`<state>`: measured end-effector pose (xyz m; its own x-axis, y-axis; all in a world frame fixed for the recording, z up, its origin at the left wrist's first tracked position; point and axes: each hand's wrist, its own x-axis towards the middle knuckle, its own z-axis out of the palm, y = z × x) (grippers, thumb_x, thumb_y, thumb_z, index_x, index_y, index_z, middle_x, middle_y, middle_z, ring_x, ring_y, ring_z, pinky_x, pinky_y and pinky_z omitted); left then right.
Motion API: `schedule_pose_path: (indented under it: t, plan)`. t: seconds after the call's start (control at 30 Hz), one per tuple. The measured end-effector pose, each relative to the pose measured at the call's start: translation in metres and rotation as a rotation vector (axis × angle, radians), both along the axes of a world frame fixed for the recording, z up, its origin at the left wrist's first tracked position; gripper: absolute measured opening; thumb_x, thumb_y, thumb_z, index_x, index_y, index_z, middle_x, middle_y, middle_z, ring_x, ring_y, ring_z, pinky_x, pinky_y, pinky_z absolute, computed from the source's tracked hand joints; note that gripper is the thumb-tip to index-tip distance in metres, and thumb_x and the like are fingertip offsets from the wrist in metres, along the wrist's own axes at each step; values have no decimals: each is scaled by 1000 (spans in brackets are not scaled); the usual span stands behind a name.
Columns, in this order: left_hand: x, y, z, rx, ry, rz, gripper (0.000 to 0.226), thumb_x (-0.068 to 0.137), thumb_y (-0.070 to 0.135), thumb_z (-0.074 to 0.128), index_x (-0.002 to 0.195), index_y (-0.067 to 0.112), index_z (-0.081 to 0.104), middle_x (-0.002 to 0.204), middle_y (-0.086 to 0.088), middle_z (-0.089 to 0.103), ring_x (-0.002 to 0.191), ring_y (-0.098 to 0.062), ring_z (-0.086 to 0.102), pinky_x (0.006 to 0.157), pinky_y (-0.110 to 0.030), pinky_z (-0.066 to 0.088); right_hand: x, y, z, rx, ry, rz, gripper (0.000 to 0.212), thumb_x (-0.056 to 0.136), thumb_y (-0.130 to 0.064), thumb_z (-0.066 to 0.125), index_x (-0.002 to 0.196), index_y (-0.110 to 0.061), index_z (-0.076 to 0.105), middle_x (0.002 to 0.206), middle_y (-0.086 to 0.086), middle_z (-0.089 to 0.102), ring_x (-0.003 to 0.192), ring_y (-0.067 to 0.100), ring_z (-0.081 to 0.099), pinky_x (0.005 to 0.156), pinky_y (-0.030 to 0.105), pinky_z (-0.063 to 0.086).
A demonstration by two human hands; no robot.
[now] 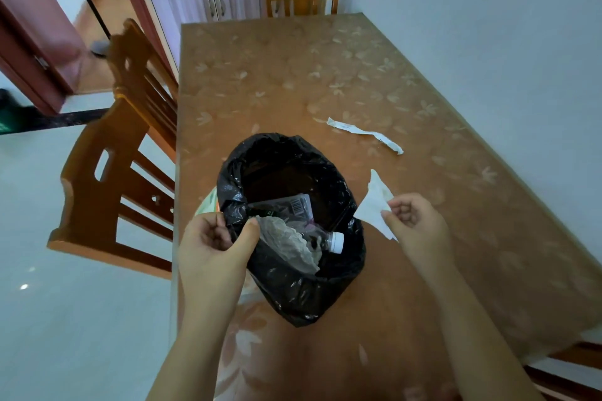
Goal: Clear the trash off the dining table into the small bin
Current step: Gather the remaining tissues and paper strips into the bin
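Left grip [216, 242] pinches crinkly black liner of bin [293, 290] near desk [456, 238] left edge. Right grip [415, 221] pinches soft white tissue [374, 202] beside rim. Paper strip [365, 133] lies mid-desk.

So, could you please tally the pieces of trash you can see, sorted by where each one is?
In the bin: 3 (bottle, clear wrap, dark packet)
In the right hand: 1 (tissue)
On the table: 1 (paper strip)
Total: 5
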<state>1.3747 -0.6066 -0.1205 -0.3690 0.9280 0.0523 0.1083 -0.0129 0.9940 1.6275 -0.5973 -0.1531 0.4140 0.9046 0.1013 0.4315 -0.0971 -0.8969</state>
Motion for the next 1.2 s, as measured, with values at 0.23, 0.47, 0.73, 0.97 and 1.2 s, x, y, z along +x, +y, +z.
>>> schedule_pose_path:
  t: [0.23,0.47,0.73,0.97,1.2]
  plan:
    - [-4,-15,-1,9,2,-8,28,72,22,71,66,10,46,57,0,43,54,-11,43,54,-36,42,-67,-8,30,8,38,314,20,78,-9,65,77,-29,60,77,-5,60,70,6,55,63,14,47]
    - [0,-12,0,-13,19,3,25,71,22,70,70,8,50,60,-4,43,58,-15,45,58,-41,47,-79,5,33,30,33,507,33,82,-8,61,82,-41,60,92,-12,64,85,-1,60,73,12,50]
    - [29,28,12,19,183,-39,30,72,24,70,67,10,44,60,-2,42,52,-7,39,53,-36,39,10,49,9,-15,27,229,18,82,-11,62,86,-29,63,86,-9,66,82,9,61,72,21,48]
    - [74,88,21,12,209,-45,31,75,26,69,78,1,50,75,-24,51,66,-32,50,61,-48,49,89,111,-38,-125,-16,49,12,83,-14,60,85,-26,61,81,-9,62,76,12,59,60,17,41]
    - [99,133,19,5,201,-30,36,70,34,73,78,5,53,79,-26,55,69,-32,55,65,-43,52,139,171,-87,-208,116,-123,12,82,-8,59,94,-7,63,73,-4,59,63,8,51,58,13,47]
